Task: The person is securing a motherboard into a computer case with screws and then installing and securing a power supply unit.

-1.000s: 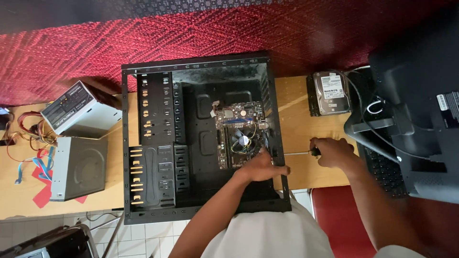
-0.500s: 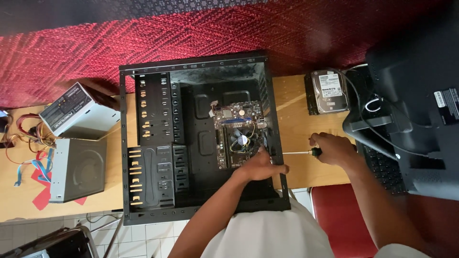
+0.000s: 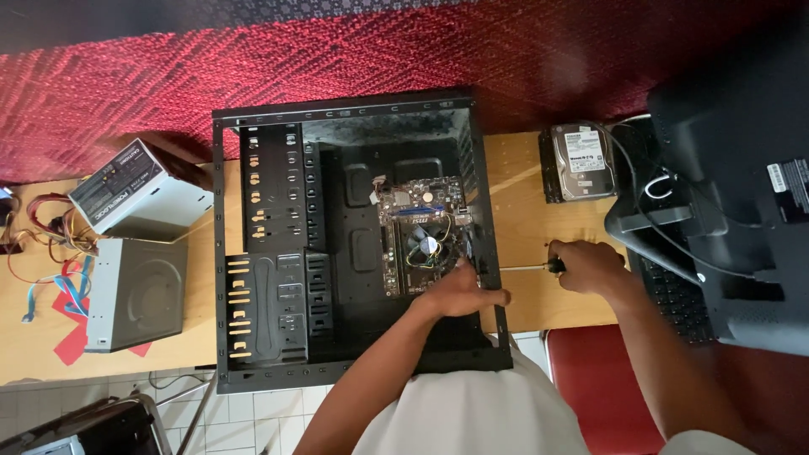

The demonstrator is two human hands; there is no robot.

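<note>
Head view: the open black computer case (image 3: 278, 253) lies on the worktop (image 3: 527, 194), motherboard (image 3: 421, 236) inside. The left hand (image 3: 463, 291) clasps the case's right wall. The right hand (image 3: 590, 265), outside it, closes on a screwdriver (image 3: 527, 267) pointing at that wall.

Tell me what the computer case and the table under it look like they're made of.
Computer case: apparently sheet metal painted matte black, judging by its thin stamped panels with punched slots. Table: looks like light wood or wood-look laminate, pale tan and smooth, though which one can't be told.
</note>
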